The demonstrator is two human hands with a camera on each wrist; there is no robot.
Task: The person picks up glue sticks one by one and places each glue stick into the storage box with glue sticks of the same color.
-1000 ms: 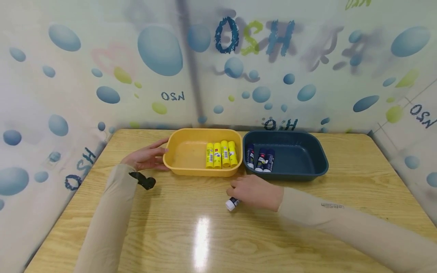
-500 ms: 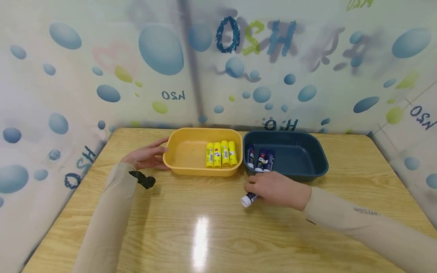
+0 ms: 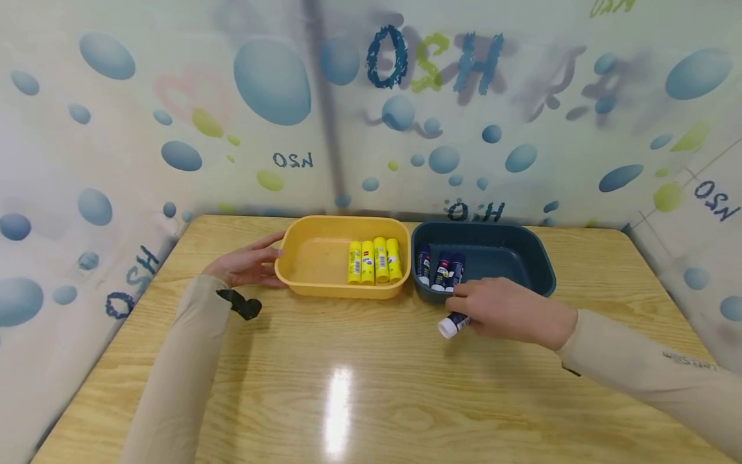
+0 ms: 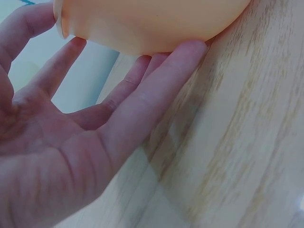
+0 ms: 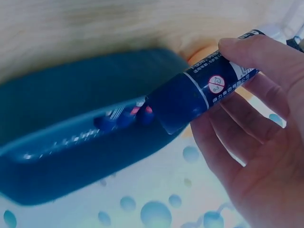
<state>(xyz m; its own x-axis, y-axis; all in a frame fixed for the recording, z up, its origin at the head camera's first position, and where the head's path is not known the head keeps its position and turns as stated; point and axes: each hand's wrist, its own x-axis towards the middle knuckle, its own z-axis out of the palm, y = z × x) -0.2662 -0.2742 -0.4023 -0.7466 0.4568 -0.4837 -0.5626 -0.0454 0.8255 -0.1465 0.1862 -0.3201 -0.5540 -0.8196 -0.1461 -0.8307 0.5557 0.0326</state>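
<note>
My right hand (image 3: 510,312) grips a dark navy glue stick (image 3: 454,323) with a white end, just in front of the blue tray (image 3: 507,261). In the right wrist view, thumb and fingers pinch the labelled navy barrel (image 5: 209,85), and its dark cap overlaps the tray in that view. Several similar navy glue sticks (image 3: 442,272) lie at the left inside that tray. With fairly straight fingers, my left hand (image 3: 246,266) touches the left side of the yellow tray (image 3: 342,292); the left wrist view shows fingertips against its wall (image 4: 137,28). Several yellow glue sticks (image 3: 368,263) stand side by side at the right in it.
Both trays sit side by side toward the back of a wooden table (image 3: 278,386). A wall (image 3: 359,116) with printed bubbles rises behind the table and along its sides. A black piece (image 3: 240,304) shows by the left cuff.
My right hand has carried the navy glue stick to the right and slightly back, toward the front of the blue tray. The left hand stays at the yellow tray.
</note>
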